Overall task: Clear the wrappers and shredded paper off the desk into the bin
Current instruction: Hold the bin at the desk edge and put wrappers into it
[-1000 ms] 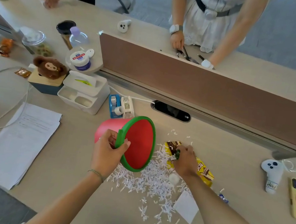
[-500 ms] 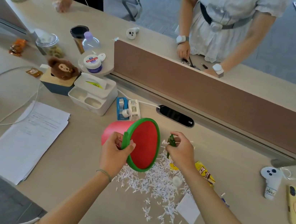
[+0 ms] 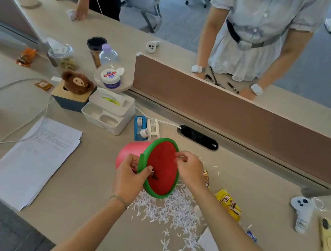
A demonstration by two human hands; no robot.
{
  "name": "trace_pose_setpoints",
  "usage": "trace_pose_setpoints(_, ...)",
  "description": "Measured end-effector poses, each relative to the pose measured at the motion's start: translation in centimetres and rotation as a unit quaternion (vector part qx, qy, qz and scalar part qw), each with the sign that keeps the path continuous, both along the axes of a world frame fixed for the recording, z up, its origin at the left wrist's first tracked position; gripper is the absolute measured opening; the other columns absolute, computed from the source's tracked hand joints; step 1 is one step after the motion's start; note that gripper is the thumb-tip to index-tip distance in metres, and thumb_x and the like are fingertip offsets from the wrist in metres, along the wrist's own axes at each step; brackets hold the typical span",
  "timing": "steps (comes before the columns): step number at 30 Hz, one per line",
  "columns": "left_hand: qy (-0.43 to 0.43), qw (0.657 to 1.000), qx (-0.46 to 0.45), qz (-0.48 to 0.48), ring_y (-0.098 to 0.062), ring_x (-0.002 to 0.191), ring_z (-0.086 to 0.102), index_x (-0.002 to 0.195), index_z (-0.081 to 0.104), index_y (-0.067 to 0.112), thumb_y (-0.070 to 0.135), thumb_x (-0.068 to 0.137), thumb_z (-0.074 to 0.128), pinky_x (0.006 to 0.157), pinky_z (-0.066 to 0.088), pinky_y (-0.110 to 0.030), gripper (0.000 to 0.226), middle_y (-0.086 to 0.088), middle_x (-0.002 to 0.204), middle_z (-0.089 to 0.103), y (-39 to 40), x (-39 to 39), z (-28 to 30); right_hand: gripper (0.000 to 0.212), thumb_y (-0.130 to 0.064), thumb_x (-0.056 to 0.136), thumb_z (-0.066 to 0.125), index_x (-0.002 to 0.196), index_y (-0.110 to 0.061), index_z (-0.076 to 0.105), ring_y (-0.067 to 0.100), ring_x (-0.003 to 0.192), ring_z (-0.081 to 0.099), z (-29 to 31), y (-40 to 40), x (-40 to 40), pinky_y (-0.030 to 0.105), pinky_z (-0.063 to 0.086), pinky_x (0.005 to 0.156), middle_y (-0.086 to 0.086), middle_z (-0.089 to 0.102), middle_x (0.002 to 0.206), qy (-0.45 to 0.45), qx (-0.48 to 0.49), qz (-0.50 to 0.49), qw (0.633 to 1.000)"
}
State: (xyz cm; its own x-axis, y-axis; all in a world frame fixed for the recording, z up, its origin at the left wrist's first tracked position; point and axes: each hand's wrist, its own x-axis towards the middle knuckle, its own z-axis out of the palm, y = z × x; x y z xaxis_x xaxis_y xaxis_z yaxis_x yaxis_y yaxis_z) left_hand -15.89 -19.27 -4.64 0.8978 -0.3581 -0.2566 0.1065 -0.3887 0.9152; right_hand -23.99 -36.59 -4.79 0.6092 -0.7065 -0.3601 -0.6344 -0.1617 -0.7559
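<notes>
We hold the small round red plastic bin with the green rim [image 3: 161, 167] tipped on its side above the light wooden desk [image 3: 90, 210], its open mouth facing to our right. Our left hand [image 3: 130, 178] grips it at the near-left part of the rim, the thumb curled over the green edge and the fingers wrapped round the pink-red outer wall behind it. Just beside that thumb, inside the mouth, lies a small dark scrap [image 3: 152, 175] against the red inner wall; we cannot tell what it is.

Our right hand [image 3: 191, 170] hangs in front of the bin's mouth at the far-right part of the rim, opposite the grip. Its fingers are bent with the tips drawn close together, and we cannot tell whether they pinch anything.

Directly below the gripped rim and spreading towards us lies the heap of white shredded paper [image 3: 170, 210], on the desk and outside the bin. To the right of it, under and beyond our right forearm, lies a yellow snack wrapper with brown print [image 3: 229, 204], and another wrapper edge [image 3: 206, 176] shows just behind our right wrist. Nearer to us, a white paper slip [image 3: 209, 244] rests at the heap's right border, with a small blue wrapper [image 3: 251, 235] beside it.

Well to the left of the grip lies a stack of white printed sheets [image 3: 29, 162].
</notes>
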Motion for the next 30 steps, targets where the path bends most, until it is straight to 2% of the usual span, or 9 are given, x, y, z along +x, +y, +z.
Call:
trace_pose_setpoints(2, -0.003, 1.000, 0.005, -0.006, -0.001, 0.054, 0.053, 0.082, 0.056, 0.015, 0.017, 0.083, 0.084, 0.064, 0.056, -0.044, 0.028, 0.010, 0.063, 0.058, -0.2, 0.0, -0.3, 0.023, -0.021, 0.084, 0.055, 0.089, -0.036, 0.072, 0.015, 0.088, 0.071, -0.5, -2.3, -1.8, 0.036, 0.059, 0.079, -0.010, 0.076, 0.096, 0.020, -0.009, -0.046, 0.999)
trace_pose_setpoints(5, -0.006, 1.000, 0.008, -0.007, -0.001, 0.054, 0.054, 0.083, 0.057, 0.015, 0.019, 0.083, 0.084, 0.062, 0.055, -0.041, 0.028, 0.012, 0.061, 0.059, -0.7, -0.4, -0.4, 0.021, -0.017, 0.082, 0.058, 0.084, -0.034, 0.069, 0.019, 0.093, 0.069, -2.6, -5.5, -4.8, 0.034, 0.056, 0.082, -0.007, 0.076, 0.100, 0.093, -0.024, -0.070, 0.993)
trace_pose_setpoints(10, -0.020, 1.000, 0.014, -0.017, -0.001, 0.052, 0.049, 0.078, 0.054, 0.018, 0.020, 0.083, 0.085, 0.059, 0.045, -0.031, 0.031, 0.013, 0.060, 0.054, -1.5, -0.9, -0.5, 0.029, -0.017, 0.085, 0.063, 0.112, -0.027, 0.070, 0.029, 0.109, 0.064, -6.9, -6.5, -7.9, 0.036, 0.053, 0.084, 0.003, 0.069, 0.122, 0.201, -0.066, 0.036, 0.977)
trace_pose_setpoints(14, -0.024, 0.999, 0.020, -0.024, -0.001, 0.055, 0.051, 0.079, 0.055, 0.018, 0.017, 0.083, 0.085, 0.061, 0.047, -0.031, 0.030, 0.024, 0.060, 0.057, -1.6, -0.7, -1.1, 0.058, -0.032, 0.087, 0.067, 0.141, -0.025, 0.050, 0.029, 0.132, 0.044, -9.6, -4.7, -8.6, 0.041, 0.052, 0.096, 0.004, 0.045, 0.144, 0.227, -0.135, 0.117, 0.957)
trace_pose_setpoints(17, -0.028, 0.999, 0.021, -0.021, -0.003, 0.057, 0.051, 0.080, 0.056, 0.019, 0.020, 0.083, 0.085, 0.062, 0.050, -0.034, 0.029, 0.019, 0.062, 0.057, -1.6, -0.3, -1.2, 0.077, -0.056, 0.082, 0.067, 0.147, -0.027, 0.037, 0.033, 0.138, 0.034, -10.7, -3.7, -8.0, 0.047, 0.049, 0.099, 0.006, 0.027, 0.154, 0.247, -0.175, 0.174, 0.937)
trace_pose_setpoints(20, -0.035, 0.999, 0.016, -0.014, -0.004, 0.057, 0.048, 0.080, 0.057, 0.017, 0.020, 0.082, 0.086, 0.060, 0.048, -0.032, 0.029, 0.010, 0.065, 0.053, -1.6, -0.1, -1.3, 0.090, -0.063, 0.077, 0.070, 0.150, -0.028, 0.031, 0.035, 0.141, 0.029, -11.7, -2.9, -7.8, 0.050, 0.045, 0.102, 0.007, 0.023, 0.155, 0.279, -0.184, 0.202, 0.921)
trace_pose_setpoints(25, -0.043, 0.999, 0.020, -0.018, -0.007, 0.059, 0.048, 0.082, 0.058, 0.014, 0.020, 0.081, 0.087, 0.061, 0.049, -0.036, 0.030, 0.001, 0.071, 0.055, -1.4, 0.0, -1.0, 0.063, -0.045, 0.090, 0.065, 0.145, -0.024, 0.043, 0.033, 0.135, 0.034, -13.0, -3.8, -8.3, 0.046, 0.047, 0.098, 0.008, 0.037, 0.146, 0.257, -0.236, 0.190, 0.918)
trace_pose_setpoints(28, -0.020, 0.999, 0.027, -0.006, -0.033, 0.070, 0.060, 0.082, 0.059, 0.021, 0.026, 0.078, 0.088, 0.066, 0.059, -0.055, 0.029, 0.006, 0.070, 0.058, -0.8, 0.4, -1.3, 0.055, -0.036, 0.090, 0.065, 0.141, -0.020, 0.049, 0.031, 0.127, 0.040, -13.4, -4.6, -8.4, 0.044, 0.052, 0.090, 0.008, 0.045, 0.137, 0.241, -0.242, 0.170, 0.924)
trace_pose_setpoints(30, -0.018, 0.999, 0.027, -0.004, -0.043, 0.077, 0.063, 0.079, 0.059, 0.026, 0.030, 0.076, 0.087, 0.066, 0.059, -0.062, 0.029, 0.009, 0.068, 0.058, -0.5, 0.4, -1.3, 0.051, -0.027, 0.089, 0.064, 0.138, -0.019, 0.052, 0.031, 0.125, 0.043, -13.7, -4.6, -8.1, 0.043, 0.054, 0.085, 0.008, 0.047, 0.136, 0.232, -0.241, 0.156, 0.930)
